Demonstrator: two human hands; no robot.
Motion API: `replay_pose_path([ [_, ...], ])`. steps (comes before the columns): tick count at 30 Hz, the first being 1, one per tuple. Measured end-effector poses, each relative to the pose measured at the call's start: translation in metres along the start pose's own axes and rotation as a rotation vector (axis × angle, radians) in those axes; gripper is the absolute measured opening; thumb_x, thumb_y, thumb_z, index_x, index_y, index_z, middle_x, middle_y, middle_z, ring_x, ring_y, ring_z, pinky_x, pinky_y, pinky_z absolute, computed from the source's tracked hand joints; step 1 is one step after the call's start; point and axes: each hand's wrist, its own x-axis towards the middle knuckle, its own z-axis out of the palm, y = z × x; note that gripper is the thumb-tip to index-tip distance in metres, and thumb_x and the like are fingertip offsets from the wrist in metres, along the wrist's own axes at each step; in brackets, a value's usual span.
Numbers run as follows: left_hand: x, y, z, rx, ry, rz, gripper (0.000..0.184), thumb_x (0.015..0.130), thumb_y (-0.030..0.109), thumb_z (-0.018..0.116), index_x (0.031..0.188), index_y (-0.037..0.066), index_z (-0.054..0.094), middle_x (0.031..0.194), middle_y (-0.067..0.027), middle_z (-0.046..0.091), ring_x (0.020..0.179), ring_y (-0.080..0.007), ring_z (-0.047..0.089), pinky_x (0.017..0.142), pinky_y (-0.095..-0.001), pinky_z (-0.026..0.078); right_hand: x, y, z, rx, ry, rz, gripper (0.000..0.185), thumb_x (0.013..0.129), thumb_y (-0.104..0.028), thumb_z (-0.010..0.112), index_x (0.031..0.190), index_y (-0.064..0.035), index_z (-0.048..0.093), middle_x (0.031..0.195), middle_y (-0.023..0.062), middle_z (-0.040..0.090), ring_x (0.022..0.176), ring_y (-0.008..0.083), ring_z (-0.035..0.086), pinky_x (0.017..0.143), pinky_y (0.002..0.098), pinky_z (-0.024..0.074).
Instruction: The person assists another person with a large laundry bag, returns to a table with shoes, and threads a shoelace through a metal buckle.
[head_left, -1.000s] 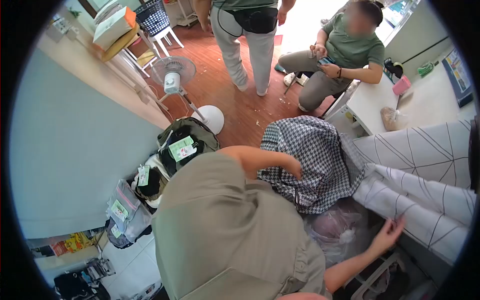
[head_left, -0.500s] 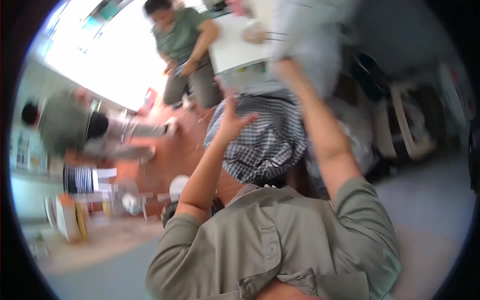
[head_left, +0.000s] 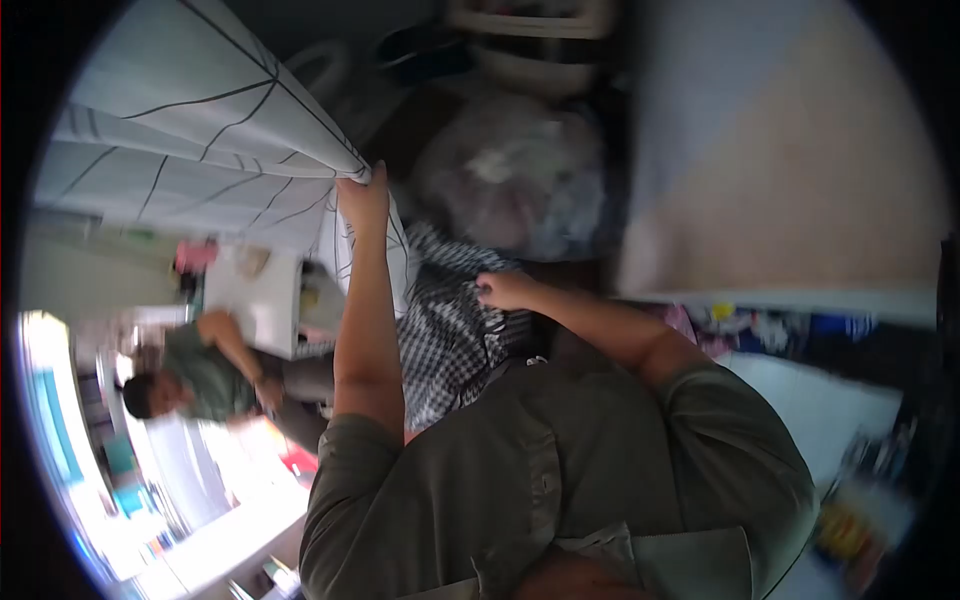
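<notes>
Gripping the edge of the white, black-lined curtain (head_left: 200, 125), we have the fingers of our left hand (head_left: 364, 203) closed on its fabric. Near that edge, the black-and-white checked cloth (head_left: 438, 352) lies bunched in front of our body. Just beyond it we see a blurred plastic bag (head_left: 520, 185). Our right hand (head_left: 508, 290) is at the checked cloth, fingers curled; we cannot tell whether they pinch it.
</notes>
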Motion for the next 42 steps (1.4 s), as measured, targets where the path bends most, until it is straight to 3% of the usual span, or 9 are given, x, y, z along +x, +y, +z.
replay_pose_path([
  [7, -0.071, 0.064, 0.148, 0.282, -0.710, 0.123, 0.081, 0.062, 0.043, 0.068, 0.118, -0.005, 0.034, 0.116, -0.0211, 0.044, 0.108, -0.0362, 0.042, 0.088, -0.0434, 0.036, -0.196, 0.147, 0.030, 0.048, 0.197, 0.354, 0.039, 0.070, -0.035, 0.059, 0.101, -0.0104, 0.057, 0.095, 0.0126, 0.060, 0.088, 0.0300, 0.056, 0.075, 0.0400, 0.0435],
  [15, -0.239, -0.065, 0.207, 0.950, -1.240, 0.435, 0.081, 0.066, 0.049, 0.061, 0.125, 0.002, 0.032, 0.125, -0.0237, 0.035, 0.115, -0.0357, 0.038, 0.094, -0.0429, 0.034, -0.437, 0.227, 0.201, 1.232, 1.548, 0.804, 0.032, 0.076, -0.029, 0.055, 0.100, -0.0077, 0.055, 0.079, 0.0056, 0.059, 0.065, 0.0148, 0.054, 0.054, 0.0309, 0.0411],
  [21, -0.391, 0.028, 0.147, 0.503, -2.202, -0.422, 0.061, 0.073, 0.040, 0.057, 0.116, -0.001, 0.045, 0.113, -0.0197, 0.049, 0.107, -0.0279, 0.046, 0.089, -0.0401, 0.037, -0.564, 0.218, 0.361, 1.899, 1.473, 1.172, 0.026, 0.079, -0.030, 0.050, 0.096, -0.0109, 0.051, 0.081, 0.0036, 0.056, 0.058, 0.0133, 0.048, 0.053, 0.0330, 0.0354],
  [24, -0.463, 0.146, 0.139, 0.556, -2.154, 0.664, 0.041, 0.080, 0.029, 0.052, 0.109, 0.000, 0.051, 0.104, -0.0084, 0.056, 0.091, -0.0163, 0.053, 0.079, -0.0305, 0.043, -0.609, 0.233, 0.407, 2.083, 1.633, 1.041, 0.026, 0.079, -0.032, 0.049, 0.094, -0.0109, 0.050, 0.084, 0.0036, 0.056, 0.058, 0.0140, 0.048, 0.062, 0.0374, 0.0365],
  [32, -0.583, 0.317, 0.226, 0.552, -2.010, 1.061, 0.044, 0.073, 0.039, 0.059, 0.099, 0.003, 0.058, 0.092, -0.0161, 0.060, 0.085, -0.0250, 0.057, 0.075, -0.0337, 0.044, -0.693, 0.286, 0.405, 2.208, 2.168, 0.830, 0.025, 0.080, -0.031, 0.048, 0.096, -0.0121, 0.049, 0.080, 0.0026, 0.055, 0.063, 0.0147, 0.052, 0.058, 0.0355, 0.0388],
  [35, -0.661, 0.268, 0.395, 0.635, -2.019, 2.316, 0.030, 0.081, 0.031, 0.045, 0.096, 0.012, 0.062, 0.094, -0.0148, 0.060, 0.086, -0.0271, 0.057, 0.074, -0.0358, 0.044, -0.723, 0.320, 0.389, 2.133, 2.383, 0.866, 0.017, 0.081, -0.024, 0.048, 0.092, -0.0115, 0.049, 0.075, 0.0032, 0.053, 0.045, 0.0123, 0.046, 0.031, 0.0202, 0.0271],
  [36, -0.674, 0.360, 0.336, 0.884, -2.118, 1.366, 0.028, 0.079, 0.030, 0.047, 0.093, 0.012, 0.063, 0.091, -0.0142, 0.061, 0.085, -0.0264, 0.058, 0.075, -0.0354, 0.044, -0.719, 0.359, 0.418, 1.956, 2.396, 0.826, 0.021, 0.080, -0.026, 0.050, 0.095, -0.0113, 0.050, 0.080, 0.0022, 0.053, 0.054, 0.0124, 0.049, 0.035, 0.0231, 0.0311],
  [38, -0.735, 0.389, 0.404, 0.544, -2.116, 1.871, 0.031, 0.076, 0.037, 0.053, 0.088, 0.011, 0.064, 0.089, -0.0133, 0.062, 0.085, -0.0261, 0.058, 0.073, -0.0349, 0.043, -0.741, 0.388, 0.412, 1.870, 2.202, 1.059, 0.037, 0.078, -0.032, 0.051, 0.109, -0.0134, 0.049, 0.093, 0.0028, 0.051, 0.071, 0.0173, 0.051, 0.045, 0.0278, 0.0370],
  [42, -0.891, 0.519, 0.443, 0.549, -2.288, 1.478, 0.042, 0.072, 0.040, 0.055, 0.088, 0.001, 0.062, 0.090, -0.0185, 0.060, 0.088, -0.0324, 0.056, 0.079, -0.0382, 0.043, -0.757, 0.448, 0.418, 2.070, 1.907, 0.888, 0.023, 0.073, -0.028, 0.055, 0.075, -0.0053, 0.060, 0.061, 0.0062, 0.054, 0.055, 0.0201, 0.052, 0.048, 0.0341, 0.0412],
])
